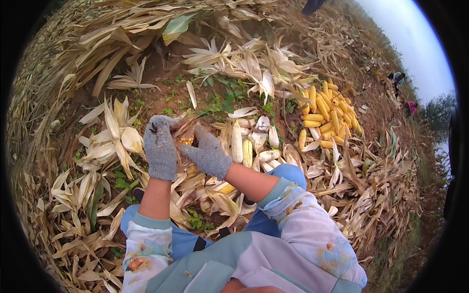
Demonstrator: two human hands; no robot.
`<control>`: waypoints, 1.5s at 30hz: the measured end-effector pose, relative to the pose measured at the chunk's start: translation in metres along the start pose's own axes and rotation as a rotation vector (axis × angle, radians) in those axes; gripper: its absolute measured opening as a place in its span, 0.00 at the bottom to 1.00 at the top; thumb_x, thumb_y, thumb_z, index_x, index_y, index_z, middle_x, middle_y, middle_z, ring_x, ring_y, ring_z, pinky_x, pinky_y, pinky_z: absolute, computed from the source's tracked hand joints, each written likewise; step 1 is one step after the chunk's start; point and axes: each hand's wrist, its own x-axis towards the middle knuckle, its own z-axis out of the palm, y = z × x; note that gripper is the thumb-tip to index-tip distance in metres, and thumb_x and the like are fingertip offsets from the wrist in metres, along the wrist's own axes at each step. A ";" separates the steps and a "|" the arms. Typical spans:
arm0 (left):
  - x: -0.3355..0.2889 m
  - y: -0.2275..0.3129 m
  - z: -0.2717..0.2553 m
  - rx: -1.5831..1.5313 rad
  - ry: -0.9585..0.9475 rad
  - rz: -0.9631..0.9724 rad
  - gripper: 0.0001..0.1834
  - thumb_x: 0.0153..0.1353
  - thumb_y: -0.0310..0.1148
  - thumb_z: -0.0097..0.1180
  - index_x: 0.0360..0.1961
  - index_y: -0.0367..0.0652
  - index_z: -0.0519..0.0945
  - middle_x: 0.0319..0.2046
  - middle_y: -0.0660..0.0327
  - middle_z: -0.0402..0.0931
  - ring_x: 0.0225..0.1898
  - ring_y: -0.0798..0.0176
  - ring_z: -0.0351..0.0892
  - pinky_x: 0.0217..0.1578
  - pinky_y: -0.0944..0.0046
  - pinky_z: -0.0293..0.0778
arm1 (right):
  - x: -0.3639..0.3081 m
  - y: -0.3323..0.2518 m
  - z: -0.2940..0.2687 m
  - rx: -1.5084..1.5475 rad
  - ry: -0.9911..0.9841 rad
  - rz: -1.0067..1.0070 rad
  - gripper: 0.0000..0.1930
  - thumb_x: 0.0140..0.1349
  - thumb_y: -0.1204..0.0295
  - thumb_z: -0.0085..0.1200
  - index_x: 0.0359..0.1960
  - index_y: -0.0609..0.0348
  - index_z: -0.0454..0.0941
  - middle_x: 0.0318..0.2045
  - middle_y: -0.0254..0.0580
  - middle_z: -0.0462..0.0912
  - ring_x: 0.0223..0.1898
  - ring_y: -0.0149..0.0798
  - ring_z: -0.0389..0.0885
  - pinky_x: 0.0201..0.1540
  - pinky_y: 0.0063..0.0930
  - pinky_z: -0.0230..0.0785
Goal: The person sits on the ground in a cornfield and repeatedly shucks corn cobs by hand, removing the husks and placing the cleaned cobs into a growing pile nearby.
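Both my hands wear grey knitted gloves. My left hand [159,146] and my right hand [207,152] are closed on one corn cob [186,139] between them. Its dry brown husk is partly pulled apart, and a patch of yellow kernels shows between the gloves. The rest of the cob is hidden by my fingers. Just right of my right hand lie several cobs still in pale husks [243,145]. My knees in blue trousers are below my forearms.
A pile of husked yellow cobs [329,113] lies to the right. Stripped pale husks [113,137] lie at the left and at the back [244,66]. Dry maize stalks cover the ground all round. Distant figures [399,78] stand at the far right.
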 end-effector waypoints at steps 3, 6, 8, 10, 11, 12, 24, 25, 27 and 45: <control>0.005 0.011 -0.005 -0.095 0.054 -0.021 0.11 0.74 0.35 0.47 0.34 0.43 0.74 0.28 0.65 0.74 0.30 0.71 0.72 0.35 0.69 0.71 | 0.001 -0.011 -0.001 0.052 0.018 0.051 0.27 0.59 0.60 0.63 0.54 0.65 0.71 0.48 0.54 0.81 0.49 0.43 0.81 0.53 0.36 0.72; 0.000 0.037 -0.001 -0.117 0.025 -0.046 0.11 0.74 0.37 0.48 0.34 0.43 0.75 0.26 0.66 0.73 0.28 0.72 0.71 0.31 0.70 0.69 | 0.013 0.014 -0.006 0.178 0.061 -0.011 0.25 0.61 0.63 0.61 0.54 0.67 0.71 0.48 0.50 0.80 0.48 0.40 0.80 0.53 0.33 0.72; -0.001 0.053 -0.002 -0.111 -0.001 -0.010 0.12 0.74 0.38 0.49 0.34 0.44 0.76 0.25 0.66 0.72 0.26 0.72 0.70 0.28 0.70 0.67 | 0.012 -0.002 -0.016 0.290 0.074 0.021 0.23 0.62 0.65 0.60 0.54 0.67 0.72 0.46 0.48 0.80 0.47 0.38 0.80 0.52 0.32 0.72; 0.000 0.065 -0.014 -0.035 0.005 -0.006 0.12 0.74 0.38 0.49 0.34 0.43 0.76 0.25 0.67 0.72 0.26 0.73 0.70 0.27 0.70 0.67 | 0.018 -0.007 -0.028 0.319 0.144 0.015 0.21 0.63 0.66 0.59 0.53 0.67 0.72 0.45 0.45 0.80 0.46 0.35 0.79 0.51 0.30 0.72; 0.002 0.068 -0.018 -0.001 0.006 0.002 0.13 0.74 0.38 0.49 0.34 0.43 0.76 0.25 0.67 0.72 0.25 0.73 0.69 0.27 0.71 0.67 | 0.022 -0.006 -0.033 0.330 0.188 0.021 0.20 0.63 0.67 0.59 0.52 0.67 0.72 0.45 0.45 0.79 0.45 0.35 0.79 0.50 0.30 0.72; 0.005 0.066 -0.030 0.054 -0.046 0.041 0.13 0.74 0.38 0.49 0.35 0.42 0.77 0.25 0.67 0.72 0.25 0.73 0.69 0.26 0.70 0.68 | 0.024 -0.009 -0.041 0.267 0.204 0.015 0.20 0.63 0.67 0.59 0.52 0.67 0.73 0.45 0.44 0.79 0.45 0.35 0.79 0.49 0.29 0.72; -0.008 0.061 -0.067 0.629 -0.642 -0.059 0.25 0.65 0.33 0.61 0.61 0.40 0.73 0.50 0.58 0.79 0.52 0.61 0.78 0.56 0.61 0.74 | 0.028 -0.022 -0.060 0.157 0.323 -0.296 0.23 0.62 0.69 0.62 0.56 0.62 0.69 0.47 0.45 0.79 0.46 0.36 0.80 0.49 0.32 0.74; -0.007 0.059 -0.068 0.518 -0.537 -0.083 0.24 0.66 0.36 0.60 0.61 0.40 0.73 0.50 0.57 0.79 0.52 0.61 0.79 0.56 0.60 0.74 | 0.028 -0.022 -0.056 0.092 0.325 -0.360 0.24 0.61 0.69 0.63 0.57 0.60 0.68 0.47 0.47 0.79 0.46 0.37 0.80 0.48 0.33 0.75; -0.002 0.043 -0.064 0.270 -0.350 -0.126 0.24 0.68 0.41 0.58 0.60 0.39 0.73 0.49 0.57 0.79 0.52 0.61 0.79 0.54 0.60 0.75 | 0.025 -0.022 -0.054 -0.236 0.371 -0.494 0.29 0.56 0.66 0.67 0.58 0.56 0.68 0.51 0.52 0.78 0.48 0.51 0.81 0.49 0.40 0.75; 0.001 0.012 -0.048 -0.412 -0.108 -0.621 0.25 0.61 0.36 0.59 0.56 0.33 0.70 0.43 0.52 0.78 0.42 0.55 0.81 0.42 0.57 0.83 | 0.003 -0.039 -0.023 -0.642 -0.199 -0.474 0.20 0.60 0.73 0.55 0.56 0.57 0.72 0.49 0.53 0.80 0.47 0.55 0.82 0.50 0.46 0.74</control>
